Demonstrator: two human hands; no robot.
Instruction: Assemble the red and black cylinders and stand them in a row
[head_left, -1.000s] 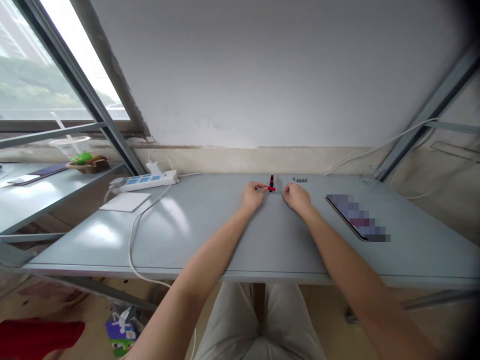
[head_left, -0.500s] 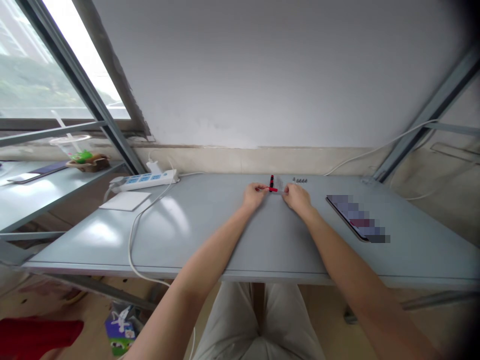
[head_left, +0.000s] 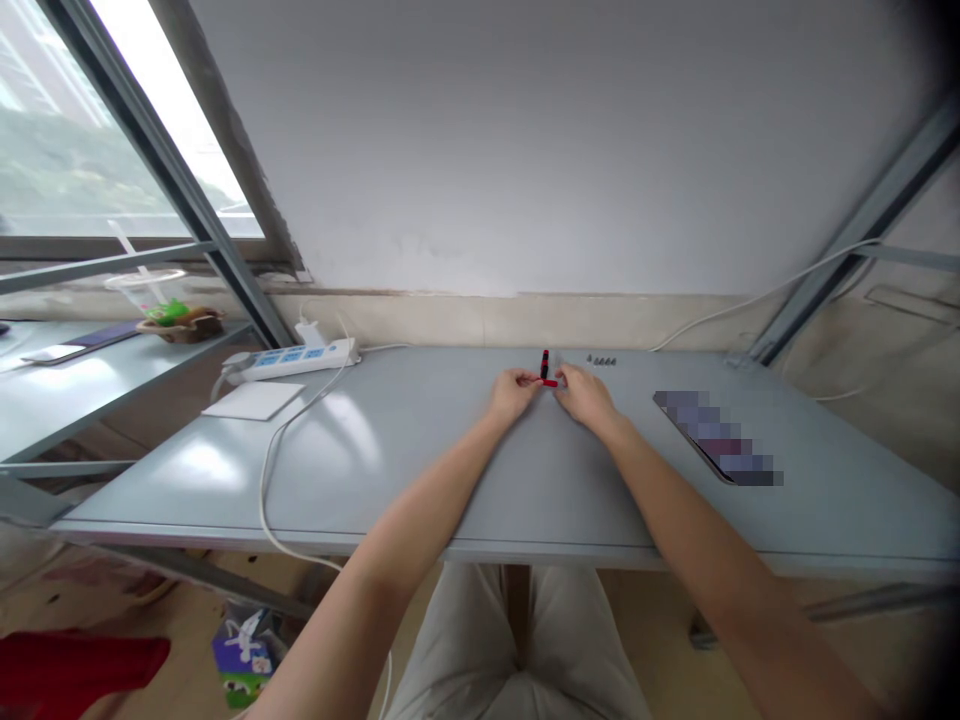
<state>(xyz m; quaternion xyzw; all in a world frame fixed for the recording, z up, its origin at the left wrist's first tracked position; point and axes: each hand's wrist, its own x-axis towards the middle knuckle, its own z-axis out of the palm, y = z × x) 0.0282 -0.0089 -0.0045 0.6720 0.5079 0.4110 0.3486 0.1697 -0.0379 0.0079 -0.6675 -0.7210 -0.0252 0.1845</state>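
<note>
Over the back middle of the desk, my left hand (head_left: 514,393) is closed, its fingertips pinched on a small red piece (head_left: 550,383) that points to the right. My right hand (head_left: 586,396) is curled at the other end of this piece; what its fingers hold, if anything, is too small to tell. Just behind the red piece is a small black and red object (head_left: 545,363), its kind unclear. Several tiny dark metal-looking parts (head_left: 603,361) lie in a row beyond my right hand.
A phone (head_left: 716,440) lies to the right on the grey desk (head_left: 420,440). At the left are a power strip (head_left: 300,361), a flat white square (head_left: 255,401) and a trailing white cable (head_left: 264,480). A lidded plastic cup (head_left: 146,288) stands on the side shelf.
My right hand has moved left, closing the gap to the red piece. My left hand stays nearly in place with its pinch. The view has shifted slightly.
</note>
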